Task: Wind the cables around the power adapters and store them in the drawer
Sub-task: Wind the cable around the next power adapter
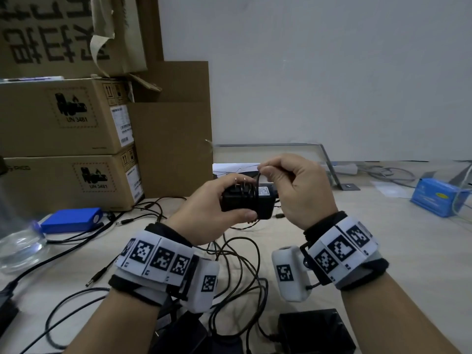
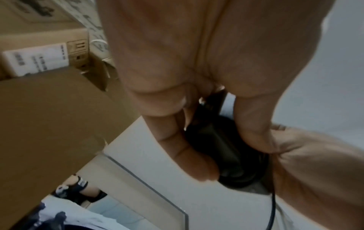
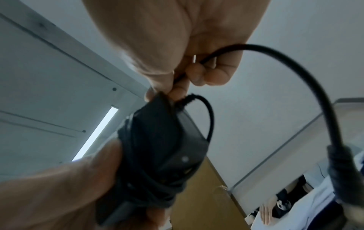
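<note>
Above the table [image 1: 332, 251], at its middle, the left hand [image 1: 204, 213] clamps the black power adapter [image 1: 245, 204] by its ends, thumb under and fingers over beside the prongs; it looks a rigid, compact, fairly light block, best gripped on its flat faces. At about two o'clock from it, the right hand [image 1: 293, 190], fingers curled, pinches the thin, limp cable [image 3: 275, 62] just above the wound turns, needing steady tension lest the loops slip.

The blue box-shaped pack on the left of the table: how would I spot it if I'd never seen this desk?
Find the stacked cardboard boxes at the table's left. Just in front of the lowest one lies the blue pack, flat among black cables. It is the only solid blue block there, beside a clear plastic bottle.
</note>
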